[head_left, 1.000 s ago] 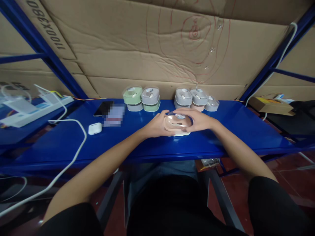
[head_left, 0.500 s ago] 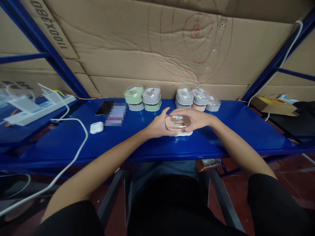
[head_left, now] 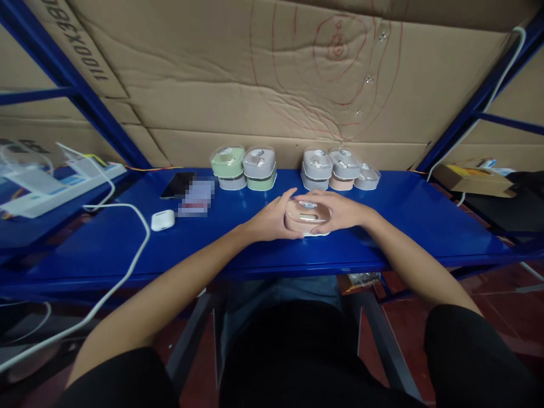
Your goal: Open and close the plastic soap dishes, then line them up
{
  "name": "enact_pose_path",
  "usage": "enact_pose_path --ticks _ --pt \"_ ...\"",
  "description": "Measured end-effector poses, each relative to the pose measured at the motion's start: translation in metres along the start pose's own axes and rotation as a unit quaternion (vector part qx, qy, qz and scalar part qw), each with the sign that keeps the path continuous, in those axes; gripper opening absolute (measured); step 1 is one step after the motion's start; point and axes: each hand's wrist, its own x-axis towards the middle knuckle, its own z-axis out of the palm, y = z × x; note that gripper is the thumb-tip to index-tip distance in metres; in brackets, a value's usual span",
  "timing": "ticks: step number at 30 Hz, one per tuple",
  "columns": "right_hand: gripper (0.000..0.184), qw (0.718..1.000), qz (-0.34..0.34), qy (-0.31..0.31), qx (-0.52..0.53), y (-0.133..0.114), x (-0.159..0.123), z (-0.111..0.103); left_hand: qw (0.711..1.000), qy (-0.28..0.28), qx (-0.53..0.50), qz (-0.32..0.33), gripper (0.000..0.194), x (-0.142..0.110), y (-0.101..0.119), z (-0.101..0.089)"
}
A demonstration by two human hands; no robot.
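Observation:
Both my hands hold a small pink lidded container [head_left: 306, 217] at the middle of the blue shelf [head_left: 403, 221]. My left hand [head_left: 270, 218] cups its left side with fingers curled round it. My right hand [head_left: 338, 211] grips its right side and top edge. The container rests on a white piece [head_left: 317, 233] that lies on the shelf under it.
Two stacks of similar containers stand at the back: green and grey ones [head_left: 244, 168], grey and pink ones [head_left: 335, 169]. A phone [head_left: 177, 184], a white earbud case [head_left: 162, 220] and a white cable [head_left: 127, 249] lie to the left. A cardboard wall [head_left: 272, 73] stands behind.
The pink container has gone down a little between my hands toward the white piece, and its pink body shows more clearly. Both hands stay clasped on it.

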Motion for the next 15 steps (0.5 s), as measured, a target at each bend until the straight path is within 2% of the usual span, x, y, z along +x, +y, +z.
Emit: enact_pose_path --ticks 5,10,12,15 --pt "0.099 1.0 -0.003 -0.015 -0.019 0.002 0.0 0.008 0.998 -0.038 0.054 0.014 0.13 -0.002 -0.002 -0.004" --pt "0.101 0.999 0.006 -0.006 -0.05 -0.003 -0.005 0.01 0.996 -0.055 0.064 0.003 0.138 -0.002 -0.005 -0.013" --pt "0.102 0.997 0.032 0.0 -0.067 -0.005 -0.022 0.007 0.996 -0.058 0.067 0.001 0.138 -0.001 -0.006 -0.016" --pt "0.1 0.989 0.101 0.032 -0.102 -0.004 -0.073 -0.005 0.995 -0.061 0.076 0.006 0.129 -0.001 -0.006 -0.017"
